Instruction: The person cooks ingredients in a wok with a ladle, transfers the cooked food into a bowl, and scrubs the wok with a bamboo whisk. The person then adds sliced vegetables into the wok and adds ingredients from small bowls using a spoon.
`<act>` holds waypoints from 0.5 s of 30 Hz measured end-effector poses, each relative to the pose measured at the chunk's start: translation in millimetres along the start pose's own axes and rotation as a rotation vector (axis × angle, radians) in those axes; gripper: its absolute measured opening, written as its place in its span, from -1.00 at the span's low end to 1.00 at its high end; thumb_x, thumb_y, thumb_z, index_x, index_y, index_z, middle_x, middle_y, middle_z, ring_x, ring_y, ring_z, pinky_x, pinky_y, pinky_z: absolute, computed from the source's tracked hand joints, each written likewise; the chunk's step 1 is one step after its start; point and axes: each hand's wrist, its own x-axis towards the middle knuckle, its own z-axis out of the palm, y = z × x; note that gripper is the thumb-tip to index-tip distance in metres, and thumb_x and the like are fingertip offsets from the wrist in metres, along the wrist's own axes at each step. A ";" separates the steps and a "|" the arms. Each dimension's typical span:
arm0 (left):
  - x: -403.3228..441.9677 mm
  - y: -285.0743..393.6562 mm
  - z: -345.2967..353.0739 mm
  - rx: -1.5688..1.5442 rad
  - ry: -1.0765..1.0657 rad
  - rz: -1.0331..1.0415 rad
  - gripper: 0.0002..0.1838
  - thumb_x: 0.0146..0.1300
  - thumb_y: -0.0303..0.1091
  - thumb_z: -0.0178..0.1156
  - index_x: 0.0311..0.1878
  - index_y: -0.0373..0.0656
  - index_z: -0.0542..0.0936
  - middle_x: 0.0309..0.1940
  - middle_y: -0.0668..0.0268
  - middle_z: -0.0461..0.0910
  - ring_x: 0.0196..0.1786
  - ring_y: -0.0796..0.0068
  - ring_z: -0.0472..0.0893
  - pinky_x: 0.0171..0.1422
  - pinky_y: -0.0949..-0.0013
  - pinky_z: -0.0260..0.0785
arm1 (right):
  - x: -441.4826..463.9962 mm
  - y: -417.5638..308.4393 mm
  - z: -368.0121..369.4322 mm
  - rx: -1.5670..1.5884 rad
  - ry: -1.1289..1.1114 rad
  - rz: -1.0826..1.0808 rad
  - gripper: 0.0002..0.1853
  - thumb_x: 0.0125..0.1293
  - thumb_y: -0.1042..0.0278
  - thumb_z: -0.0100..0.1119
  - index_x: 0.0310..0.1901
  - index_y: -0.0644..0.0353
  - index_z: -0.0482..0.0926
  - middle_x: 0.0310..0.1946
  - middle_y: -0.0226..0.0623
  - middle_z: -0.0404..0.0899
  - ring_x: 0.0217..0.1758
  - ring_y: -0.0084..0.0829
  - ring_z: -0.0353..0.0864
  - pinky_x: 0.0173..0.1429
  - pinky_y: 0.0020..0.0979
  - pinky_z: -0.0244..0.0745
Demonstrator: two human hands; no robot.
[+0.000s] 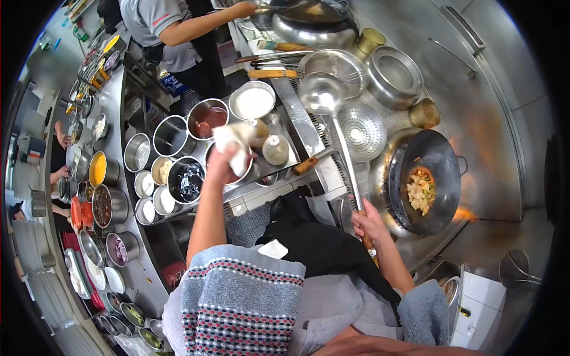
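Note:
My left hand (222, 167) is closed on a white cloth (234, 137), held over the pots of the seasoning rack beside two squeeze bottles (275, 150). My right hand (371, 224) is wrapped round the wooden end of a long ladle (344, 148). The ladle's bowl rests by a wire strainer (334, 70) and a perforated skimmer (360, 132). To the right of my right hand, a black wok (442, 172) holds light pieces of food with red and green bits (421, 191). Orange flame shows at the wok's right edge.
Metal pots of sauce and powder, one with white contents (252, 103), stand in the rack. A co-worker in a grey shirt (154, 29) reaches toward another wok (314, 26). Stacked metal pots (395, 77) stand behind the black wok. A counter with food containers (110, 204) runs along the left.

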 end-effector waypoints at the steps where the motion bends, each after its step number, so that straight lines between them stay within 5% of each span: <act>1: 10.2 11.6 -18.0 -0.024 0.082 -0.036 -0.59 0.26 -0.31 0.20 0.14 -0.26 0.49 -0.22 0.18 0.65 -0.17 0.37 0.67 -0.16 0.26 0.60 | 17.2 -4.4 8.1 -0.101 -0.063 0.004 -0.42 0.34 0.48 0.06 0.38 0.04 0.17 -0.59 -0.46 0.30 -0.75 -0.63 0.25 -0.64 -0.55 0.24; 5: 93.7 -1.1 -81.7 0.231 0.340 -0.106 -0.72 0.33 -0.31 0.12 0.02 -0.25 0.52 -0.38 0.26 0.61 -0.47 0.42 0.63 -0.54 0.33 0.48 | 86.6 -20.4 42.3 -0.466 -0.115 0.010 -0.22 0.29 0.51 0.06 0.51 -0.04 0.00 -0.61 -0.44 0.34 -0.72 -0.59 0.31 -0.63 -0.48 0.29; 7: 134.5 -18.8 -99.2 0.304 0.366 -0.218 -0.69 0.28 -0.30 0.17 -0.05 -0.35 0.56 -0.31 0.22 0.65 -0.41 0.40 0.65 -0.51 0.31 0.47 | 115.7 -30.3 61.5 -0.645 -0.095 -0.011 -0.18 0.29 0.50 0.05 0.53 -0.08 -0.06 -0.62 -0.40 0.36 -0.71 -0.55 0.35 -0.62 -0.44 0.32; 12: 186.1 -46.6 -112.4 0.457 0.347 -0.413 -0.61 0.22 -0.28 0.23 -0.05 -0.47 0.58 -0.22 0.11 0.66 -0.33 0.32 0.67 -0.36 0.25 0.50 | 164.0 -34.7 80.6 -1.507 0.067 -0.312 -0.11 0.26 0.50 -0.02 0.54 -0.29 -0.18 -0.46 0.14 0.58 -0.46 0.10 0.60 -0.24 0.05 0.49; 15: 186.4 -35.3 -96.6 0.679 0.363 -0.492 -0.56 0.21 -0.23 0.25 -0.03 -0.47 0.60 -0.19 0.09 0.66 -0.30 0.29 0.66 -0.30 0.17 0.48 | 159.5 -36.6 92.7 -1.559 0.078 -0.179 -0.07 0.20 0.53 -0.03 0.54 -0.30 -0.22 -0.41 0.23 0.60 -0.32 0.23 0.59 -0.12 0.13 0.45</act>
